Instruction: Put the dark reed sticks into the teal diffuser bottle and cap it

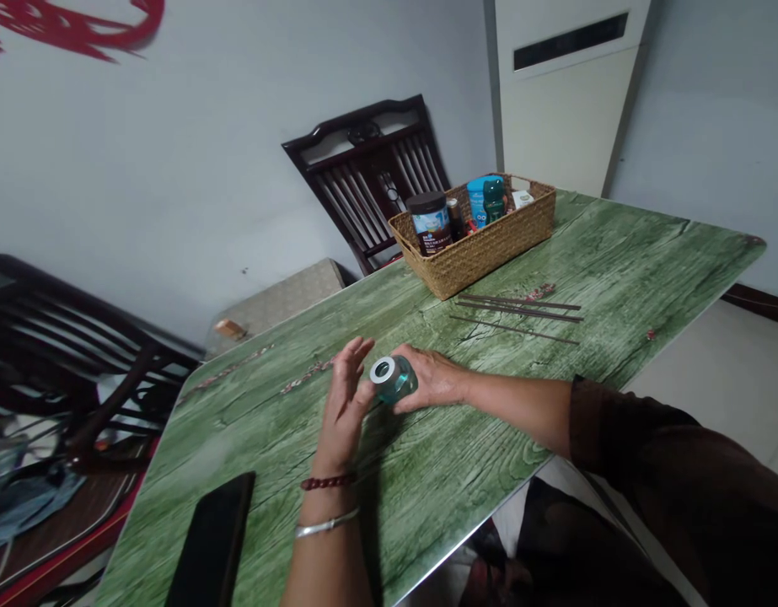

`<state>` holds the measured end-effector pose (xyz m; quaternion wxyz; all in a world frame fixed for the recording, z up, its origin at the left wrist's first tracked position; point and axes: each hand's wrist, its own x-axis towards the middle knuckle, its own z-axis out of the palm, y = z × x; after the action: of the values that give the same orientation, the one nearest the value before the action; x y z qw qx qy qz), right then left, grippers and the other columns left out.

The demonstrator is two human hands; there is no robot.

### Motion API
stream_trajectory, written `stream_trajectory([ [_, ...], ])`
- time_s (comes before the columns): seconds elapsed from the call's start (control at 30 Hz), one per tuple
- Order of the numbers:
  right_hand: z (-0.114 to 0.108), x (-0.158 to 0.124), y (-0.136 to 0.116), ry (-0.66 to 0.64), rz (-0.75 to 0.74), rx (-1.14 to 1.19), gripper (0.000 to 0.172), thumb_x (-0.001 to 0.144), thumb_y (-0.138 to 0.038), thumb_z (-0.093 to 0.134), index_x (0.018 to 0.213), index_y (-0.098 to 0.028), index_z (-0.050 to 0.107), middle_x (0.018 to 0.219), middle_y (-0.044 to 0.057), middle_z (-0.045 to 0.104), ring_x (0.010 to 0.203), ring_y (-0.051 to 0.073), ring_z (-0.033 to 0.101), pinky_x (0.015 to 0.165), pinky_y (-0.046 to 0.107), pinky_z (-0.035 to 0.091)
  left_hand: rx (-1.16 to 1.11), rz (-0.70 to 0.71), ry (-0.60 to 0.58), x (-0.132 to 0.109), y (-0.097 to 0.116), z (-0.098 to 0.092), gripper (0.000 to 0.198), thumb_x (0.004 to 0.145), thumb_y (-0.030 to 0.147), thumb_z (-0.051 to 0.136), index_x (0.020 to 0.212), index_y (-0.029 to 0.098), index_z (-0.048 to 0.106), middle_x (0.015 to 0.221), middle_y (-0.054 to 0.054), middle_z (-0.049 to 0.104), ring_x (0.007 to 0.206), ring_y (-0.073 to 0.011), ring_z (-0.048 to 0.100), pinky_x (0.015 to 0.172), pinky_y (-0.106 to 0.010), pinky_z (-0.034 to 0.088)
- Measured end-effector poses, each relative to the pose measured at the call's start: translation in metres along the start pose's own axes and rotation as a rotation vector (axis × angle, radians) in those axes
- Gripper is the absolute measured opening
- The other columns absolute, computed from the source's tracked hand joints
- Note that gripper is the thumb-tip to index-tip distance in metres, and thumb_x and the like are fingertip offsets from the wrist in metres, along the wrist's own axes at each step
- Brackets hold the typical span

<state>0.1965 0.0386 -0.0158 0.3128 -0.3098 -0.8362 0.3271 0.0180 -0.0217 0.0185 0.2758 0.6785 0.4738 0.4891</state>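
Observation:
A small teal glass bottle with a pale ring-shaped collar round its open mouth is tilted over the table's middle. My right hand is closed round its right side. On the other side, my left hand is raised with its fingers stretched up and apart, the thumb close to the collar. Whether that thumb touches the bottle, I cannot tell. Several thin dark sticks lie on the green wood-patterned table, beyond my right hand.
A woven basket holding jars and bottles stands at the table's far side. A black phone lies near the left front. Dark wooden chairs stand behind and to the left. The table's front edge runs below my right forearm.

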Motion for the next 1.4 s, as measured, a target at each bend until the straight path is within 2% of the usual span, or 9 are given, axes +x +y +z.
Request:
stream_trajectory([
  [0.1,0.001,0.0,0.001,-0.01,-0.001,0.003,0.074,0.064,-0.044,0.086,0.122,-0.021,0.047,0.108,0.005,0.064,0.098,0.025,0.066,0.077,0.032,0.048,0.271,0.039,0.105,0.001,0.004,0.003,0.077,0.073,0.061,0.074,0.136,0.023,0.05,0.126,-0.011,0.06,0.121,-0.0315,0.056,0.107,-0.052,0.04],
  [0.3,0.002,0.0,0.001,-0.011,0.004,0.012,0.077,0.062,-0.046,0.087,0.124,-0.022,0.047,0.11,0.005,0.064,0.099,0.026,0.065,0.078,0.032,0.047,0.197,0.059,-0.06,0.0,0.005,-0.003,0.074,0.086,0.052,0.063,0.149,0.026,0.036,0.142,-0.014,0.053,0.132,-0.0301,0.051,0.107,-0.047,0.042],
  [0.37,0.003,0.0,0.002,-0.019,0.005,0.021,0.078,0.062,-0.045,0.087,0.125,-0.022,0.047,0.109,0.004,0.064,0.098,0.025,0.065,0.078,0.032,0.047,0.333,0.067,0.031,0.002,0.003,-0.002,0.078,0.077,0.057,0.071,0.142,0.023,0.046,0.131,-0.013,0.06,0.122,-0.0313,0.057,0.102,-0.048,0.045],
  [0.47,0.006,0.002,0.003,-0.003,0.022,0.011,0.074,0.063,-0.041,0.086,0.124,-0.022,0.047,0.107,0.003,0.064,0.096,0.024,0.065,0.079,0.032,0.047,0.548,0.104,0.077,0.005,0.004,0.003,0.05,0.079,0.053,0.071,0.116,0.02,0.065,0.106,-0.009,0.069,0.103,-0.0282,0.063,0.097,-0.047,0.046],
  [0.93,0.018,0.041,0.007,-0.029,0.039,-0.064,0.074,0.062,-0.038,0.085,0.124,-0.017,0.05,0.109,0.007,0.066,0.099,0.025,0.063,0.085,0.035,0.047,0.594,0.176,-0.189,0.027,-0.004,-0.031,0.036,0.094,0.042,0.05,0.12,0.024,0.067,0.121,-0.01,0.071,0.111,-0.0281,0.062,0.104,-0.051,0.042],
  [1.07,0.026,0.055,0.01,0.014,0.07,-0.033,0.08,0.059,-0.04,0.087,0.128,-0.019,0.05,0.115,0.008,0.066,0.107,0.027,0.063,0.091,0.04,0.047,0.419,0.086,-0.085,0.027,-0.006,-0.036,0.039,0.086,0.043,0.063,0.12,0.025,0.066,0.125,-0.011,0.068,0.118,-0.0294,0.06,0.106,-0.052,0.04],
  [1.2,0.016,0.058,0.006,0.103,0.135,0.119,0.099,0.048,-0.043,0.092,0.134,-0.021,0.047,0.126,0.011,0.061,0.119,0.027,0.058,0.1,0.041,0.044,-0.066,-0.217,0.298,0.002,-0.011,-0.042,0.055,0.074,0.054,0.076,0.116,0.023,0.059,0.112,-0.007,0.066,0.105,-0.0226,0.064,0.091,-0.042,0.052],
  [1.3,-0.013,0.051,-0.001,0.249,0.243,0.326,0.068,0.059,-0.056,0.083,0.112,-0.021,0.058,0.097,0.002,0.066,0.092,0.018,0.063,0.085,0.033,0.049,-0.5,-0.513,0.435,-0.024,-0.012,-0.05,0.056,0.063,0.062,0.083,0.09,0.021,0.054,0.072,0.007,0.052,0.061,-0.009,0.054,0.069,-0.03,0.055],
  [1.4,-0.052,0.036,-0.009,0.339,0.27,0.61,0.057,0.071,-0.077,0.063,0.074,-0.021,0.052,0.058,-0.007,0.046,0.052,0.009,0.047,0.056,0.023,0.041,-0.791,-0.651,0.428,-0.044,-0.005,-0.051,0.061,0.058,0.061,0.087,0.079,0.02,0.048,0.057,0.013,0.034,0.044,-0.0028,0.032,0.05,-0.019,0.046],
])
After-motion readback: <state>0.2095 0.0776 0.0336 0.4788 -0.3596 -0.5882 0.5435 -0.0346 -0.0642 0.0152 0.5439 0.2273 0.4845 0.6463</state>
